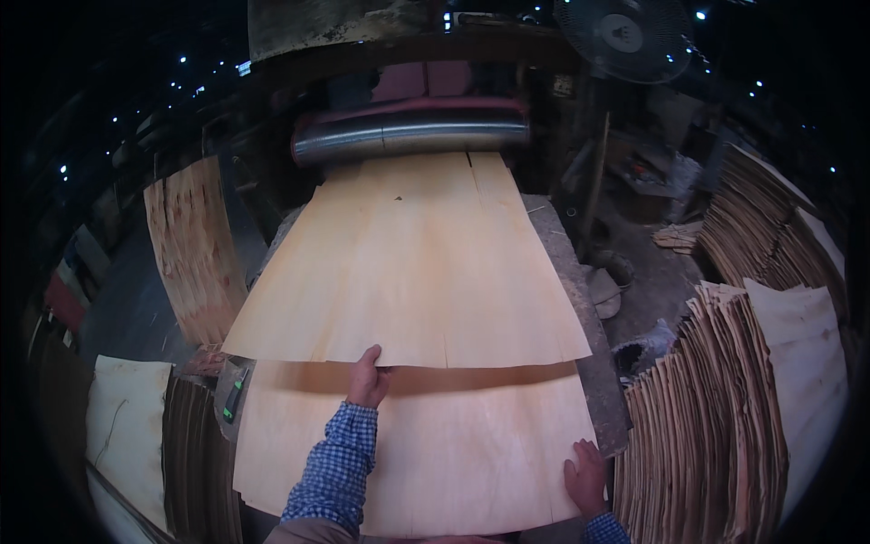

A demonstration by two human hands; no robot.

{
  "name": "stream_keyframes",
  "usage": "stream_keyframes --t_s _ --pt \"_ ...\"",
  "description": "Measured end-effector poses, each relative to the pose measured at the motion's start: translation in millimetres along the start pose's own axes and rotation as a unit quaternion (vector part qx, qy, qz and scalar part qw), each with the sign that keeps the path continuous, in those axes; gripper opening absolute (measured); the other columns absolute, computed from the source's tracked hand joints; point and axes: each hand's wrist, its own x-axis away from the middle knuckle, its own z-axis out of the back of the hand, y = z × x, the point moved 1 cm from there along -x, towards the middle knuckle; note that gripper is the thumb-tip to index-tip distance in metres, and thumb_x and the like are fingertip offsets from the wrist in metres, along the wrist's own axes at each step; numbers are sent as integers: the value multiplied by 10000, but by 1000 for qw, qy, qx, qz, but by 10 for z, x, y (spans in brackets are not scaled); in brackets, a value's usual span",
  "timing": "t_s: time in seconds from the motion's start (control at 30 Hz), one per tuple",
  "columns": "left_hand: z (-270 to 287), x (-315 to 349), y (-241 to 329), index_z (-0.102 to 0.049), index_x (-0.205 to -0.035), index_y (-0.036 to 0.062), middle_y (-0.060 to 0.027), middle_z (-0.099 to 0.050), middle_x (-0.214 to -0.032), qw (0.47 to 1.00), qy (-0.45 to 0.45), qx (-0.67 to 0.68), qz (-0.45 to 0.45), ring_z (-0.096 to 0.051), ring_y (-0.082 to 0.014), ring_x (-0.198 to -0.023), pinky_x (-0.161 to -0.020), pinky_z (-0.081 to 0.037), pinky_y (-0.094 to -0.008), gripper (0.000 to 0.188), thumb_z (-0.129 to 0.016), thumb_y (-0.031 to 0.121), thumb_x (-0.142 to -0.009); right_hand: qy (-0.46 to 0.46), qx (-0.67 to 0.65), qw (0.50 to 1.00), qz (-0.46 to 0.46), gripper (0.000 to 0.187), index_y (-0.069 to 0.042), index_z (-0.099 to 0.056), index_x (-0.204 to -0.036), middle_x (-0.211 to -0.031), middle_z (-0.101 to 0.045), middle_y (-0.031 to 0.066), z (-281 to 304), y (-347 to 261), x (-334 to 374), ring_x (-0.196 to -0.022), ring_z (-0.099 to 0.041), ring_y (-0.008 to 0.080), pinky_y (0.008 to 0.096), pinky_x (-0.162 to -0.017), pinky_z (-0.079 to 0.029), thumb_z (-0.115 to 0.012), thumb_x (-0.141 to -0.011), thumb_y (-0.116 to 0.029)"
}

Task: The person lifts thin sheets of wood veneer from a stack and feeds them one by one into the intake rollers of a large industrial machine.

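A pale wood veneer sheet [408,263] slopes from the metal roller [412,136] down toward me, its near edge lifted. My left hand [369,379] is closed on that near edge, left of its middle, with the thumb on top and the fingers underneath. Below it lies a second veneer sheet [471,453], partly covered by the upper one. On the right border of this lower sheet rests my right hand [587,479], thumb and fingers apart. Both forearms wear blue checked sleeves.
Tall bundles of veneer [698,408] stand close on the right, with another stack [761,218] behind. More veneer [199,453] stands at the left, near a green-and-black tool [234,399]. A loose veneer sheet [195,245] leans farther left. A fan [623,36] hangs at upper right.
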Motion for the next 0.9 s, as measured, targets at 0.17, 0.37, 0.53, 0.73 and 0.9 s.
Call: stream_keyframes --t_s 0.17,0.37,0.53,0.73,0.9 --pt "116 -706 -166 -528 -1151 -4 -127 -623 -1096 982 143 -109 60 -641 -240 -907 -753 -561 -369 310 -535 252 -976 25 64 997 -40 462 69 -553 -1210 -1270 -570 247 48 12 323 -1227 -494 423 475 -1053 -390 -650 -787 -91" --pt "300 29 -459 -521 -1192 55 -82 -620 -1105 970 108 -175 131 -603 -199 -1007 -885 -495 -364 355 -568 317 -958 14 63 990 -127 425 18 -632 -1156 -1111 -657 234 221 87 43 -1005 -638 348 451 -876 -495 -689 -756 -115" --pt "590 1905 -392 -527 -1241 51 -148 -610 -1240 971 73 -105 202 -583 -288 -1167 -968 -480 -419 319 -525 236 -981 -160 -363 864 -309 391 25 -635 -1175 -1003 -706 123 602 155 -271 -834 -682 183 309 -782 -531 -687 -824 -141" --pt "1283 3308 -473 -598 -1185 26 -180 -645 -1185 967 13 -67 244 -630 -340 -1091 -885 -536 -419 543 -449 506 -980 -301 -585 724 -205 417 62 -557 -1248 -1137 -663 153 1057 -591 -752 -987 -663 213 335 -863 -529 -595 -873 -115" --pt "1066 3642 -243 -665 -1070 11 -135 -699 -1019 987 -10 68 144 -669 -303 -982 -770 -572 -371 586 -499 559 -945 -266 -689 652 -169 418 75 -519 -1278 -1182 -635 165 1386 -850 -747 -1017 -653 235 344 -877 -525 -519 -894 -90"
